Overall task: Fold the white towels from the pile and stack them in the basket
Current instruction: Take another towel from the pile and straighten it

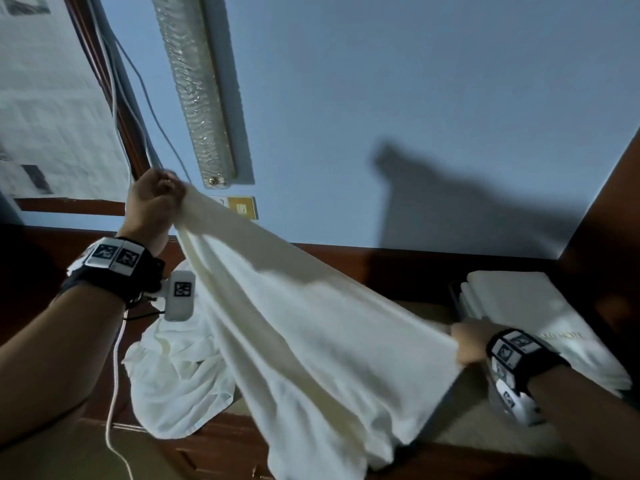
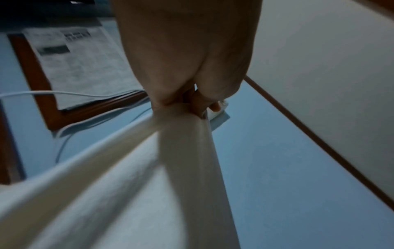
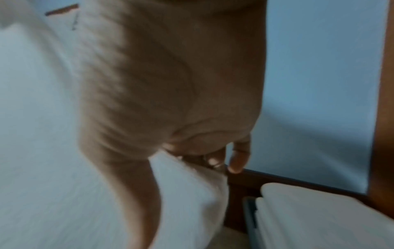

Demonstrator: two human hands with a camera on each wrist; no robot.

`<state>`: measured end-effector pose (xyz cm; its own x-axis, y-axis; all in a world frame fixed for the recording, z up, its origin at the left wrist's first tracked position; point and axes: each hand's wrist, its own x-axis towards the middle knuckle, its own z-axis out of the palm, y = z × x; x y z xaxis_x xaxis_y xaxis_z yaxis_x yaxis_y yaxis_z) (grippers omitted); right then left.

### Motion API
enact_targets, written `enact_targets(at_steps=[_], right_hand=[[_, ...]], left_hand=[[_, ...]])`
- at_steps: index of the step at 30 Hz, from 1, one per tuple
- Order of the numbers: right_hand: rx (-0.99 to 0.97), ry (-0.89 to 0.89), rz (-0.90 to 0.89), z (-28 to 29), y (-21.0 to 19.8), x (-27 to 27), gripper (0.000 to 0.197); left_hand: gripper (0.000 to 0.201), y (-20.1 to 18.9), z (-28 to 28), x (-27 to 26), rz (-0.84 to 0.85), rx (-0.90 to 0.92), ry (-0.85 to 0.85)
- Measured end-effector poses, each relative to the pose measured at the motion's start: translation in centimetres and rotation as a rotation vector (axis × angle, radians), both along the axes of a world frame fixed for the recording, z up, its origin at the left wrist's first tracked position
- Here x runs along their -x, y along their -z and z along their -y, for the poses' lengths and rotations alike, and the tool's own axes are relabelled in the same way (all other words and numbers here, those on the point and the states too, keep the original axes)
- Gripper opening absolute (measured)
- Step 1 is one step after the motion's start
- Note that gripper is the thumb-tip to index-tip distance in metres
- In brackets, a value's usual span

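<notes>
A white towel (image 1: 304,327) stretches slantwise between my two hands above the tabletop. My left hand (image 1: 154,199) is raised high at the left and grips one bunched corner of the towel (image 2: 185,134). My right hand (image 1: 467,342) is low at the right and pinches the opposite edge of the towel (image 3: 187,188). Under the stretched towel lies the crumpled pile of white towels (image 1: 180,372). At the right, folded white towels (image 1: 526,313) are stacked in a dark basket (image 1: 455,299) whose rim only just shows; the same stack (image 3: 319,215) fills the lower right of the right wrist view.
A blue wall (image 1: 415,116) rises right behind the table. A wooden panel (image 1: 609,220) closes off the right side. White cables (image 1: 114,393) hang along the left, near a wooden frame (image 1: 100,84). A silver-wrapped duct (image 1: 194,91) runs down the wall.
</notes>
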<state>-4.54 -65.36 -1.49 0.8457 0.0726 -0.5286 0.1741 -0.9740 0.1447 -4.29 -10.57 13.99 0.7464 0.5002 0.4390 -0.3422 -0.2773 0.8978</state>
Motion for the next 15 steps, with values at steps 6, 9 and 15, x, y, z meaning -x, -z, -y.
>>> enact_targets(at_steps=[6, 9, 15], right_hand=[[-0.221, 0.127, 0.502, 7.5, -4.8, -7.5, 0.07], [-0.299, 0.12, 0.729, 8.0, -11.8, -8.8, 0.062], [-0.32, 0.116, 1.081, 8.5, -23.9, -10.0, 0.043]], left_hand=[[0.034, 0.6, -0.7, -1.3, -0.095, -0.319, -0.06], [0.013, -2.8, -0.6, -2.2, -0.092, -0.459, -0.087], [0.023, -10.5, -1.5, -3.4, -0.062, -0.972, -0.182]])
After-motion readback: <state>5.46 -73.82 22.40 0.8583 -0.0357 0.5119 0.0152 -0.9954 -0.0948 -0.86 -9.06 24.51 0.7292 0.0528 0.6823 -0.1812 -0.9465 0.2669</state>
